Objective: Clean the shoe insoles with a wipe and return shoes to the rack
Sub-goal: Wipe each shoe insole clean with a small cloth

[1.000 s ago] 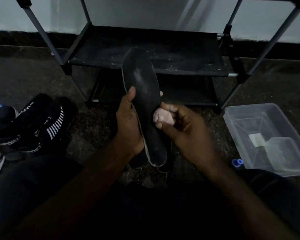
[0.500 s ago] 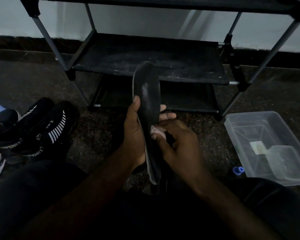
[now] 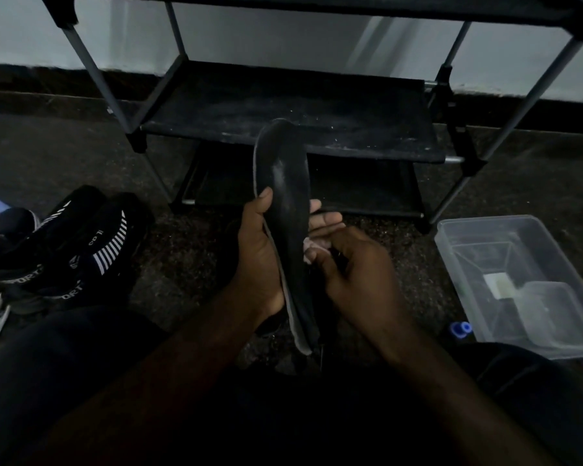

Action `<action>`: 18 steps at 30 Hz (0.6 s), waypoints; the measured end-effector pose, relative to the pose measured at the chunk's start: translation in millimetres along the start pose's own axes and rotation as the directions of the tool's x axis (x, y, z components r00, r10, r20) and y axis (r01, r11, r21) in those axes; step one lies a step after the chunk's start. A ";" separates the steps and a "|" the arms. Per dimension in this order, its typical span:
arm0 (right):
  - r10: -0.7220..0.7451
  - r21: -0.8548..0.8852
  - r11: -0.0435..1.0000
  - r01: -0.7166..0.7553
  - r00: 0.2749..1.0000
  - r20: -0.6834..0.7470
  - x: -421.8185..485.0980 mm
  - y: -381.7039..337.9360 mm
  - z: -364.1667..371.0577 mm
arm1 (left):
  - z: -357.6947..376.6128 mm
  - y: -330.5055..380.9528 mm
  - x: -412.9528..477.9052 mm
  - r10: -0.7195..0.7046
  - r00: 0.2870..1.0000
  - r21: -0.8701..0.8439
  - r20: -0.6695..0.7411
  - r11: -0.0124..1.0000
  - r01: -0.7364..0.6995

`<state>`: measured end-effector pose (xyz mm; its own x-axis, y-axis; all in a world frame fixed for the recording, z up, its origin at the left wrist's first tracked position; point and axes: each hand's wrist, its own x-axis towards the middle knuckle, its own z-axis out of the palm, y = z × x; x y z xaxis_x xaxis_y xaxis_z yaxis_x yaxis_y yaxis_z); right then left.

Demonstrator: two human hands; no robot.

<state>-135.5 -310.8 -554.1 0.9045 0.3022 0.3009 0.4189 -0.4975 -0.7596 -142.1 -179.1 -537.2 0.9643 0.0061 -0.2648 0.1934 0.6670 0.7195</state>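
At frame centre the left hand (image 3: 260, 260) grips the dark insole (image 3: 288, 210), thumb on its left edge, fingers curled behind. The right hand (image 3: 354, 277) pinches a pale wipe (image 3: 312, 248) against the insole's right edge. Shoes (image 3: 81, 250) lie left; the rack (image 3: 293, 119) stands above

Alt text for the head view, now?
A person's left hand holds a dark insole while the right hand pinches a pale wipe at its right edge. Behind, a black shoe rack; dark sport shoes lie on the floor at left, a clear plastic tub at right.
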 end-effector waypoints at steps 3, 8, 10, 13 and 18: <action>-0.083 0.053 0.996 0.078 0.991 0.109 -11.8 -13.2 2.9 | -4.1 4.3 2.7 -0.007 1.000 -0.059 -0.024 0.998 0.006; -0.125 0.060 0.991 0.121 0.989 0.072 -11.5 -12.3 6.3 | -3.6 4.4 -0.2 0.006 0.999 -0.032 -0.038 0.999 -0.007; -0.030 0.074 0.997 0.032 0.999 -0.027 -3.0 -1.4 3.0 | 3.2 -2.7 -4.4 -0.020 0.999 0.031 -0.035 0.999 0.021; 0.053 0.128 0.991 -0.047 0.998 -0.043 -3.5 -2.5 2.5 | 6.2 -6.4 -5.2 -0.023 0.999 0.064 -0.045 0.998 0.026; -0.132 0.144 0.983 0.112 0.982 0.138 -16.8 -21.9 8.1 | -3.1 2.6 -1.1 -0.001 0.995 -0.001 -0.099 1.000 0.001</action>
<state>-160.4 -298.4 -547.2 0.8212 0.4749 0.3163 0.5021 -0.3383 -0.7959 -143.2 -175.0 -537.0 0.9414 0.0790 -0.3278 0.1943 0.6674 0.7189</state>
